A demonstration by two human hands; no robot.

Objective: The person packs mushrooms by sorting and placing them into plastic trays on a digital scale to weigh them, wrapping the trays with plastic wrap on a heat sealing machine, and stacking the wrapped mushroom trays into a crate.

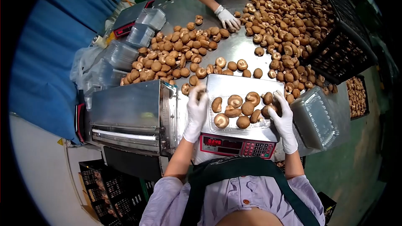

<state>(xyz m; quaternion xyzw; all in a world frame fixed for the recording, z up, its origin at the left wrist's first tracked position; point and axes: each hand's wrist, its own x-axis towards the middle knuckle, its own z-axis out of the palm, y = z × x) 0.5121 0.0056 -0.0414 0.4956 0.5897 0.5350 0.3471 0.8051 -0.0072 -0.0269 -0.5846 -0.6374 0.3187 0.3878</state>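
On the scale's metal plate [272, 84] lies a clear plastic tray [228, 132] holding several brown shiitake mushrooms [247, 108], some cap up, some showing pale undersides. My left hand [196, 115], in a white glove, is at the tray's left edge; its fingers curl around a mushroom, slightly blurred. At the right side of the tray, my gloved right hand [283, 121] has thumb and fingers around a mushroom [267, 111], with another mushroom [267, 98] by the fingertips. Below the plate, the scale's red panel [238, 146] shows lit digits that seem to read 0246.
Loose mushrooms spread across the metal table, beside a tipped black crate [345, 46] at right. Stacked clear trays stand at right [316, 119] and left [121, 54]. A metal sealing machine [127, 106] is left of the scale. Across, a co-worker's gloved hand [228, 19] touches the mushrooms.
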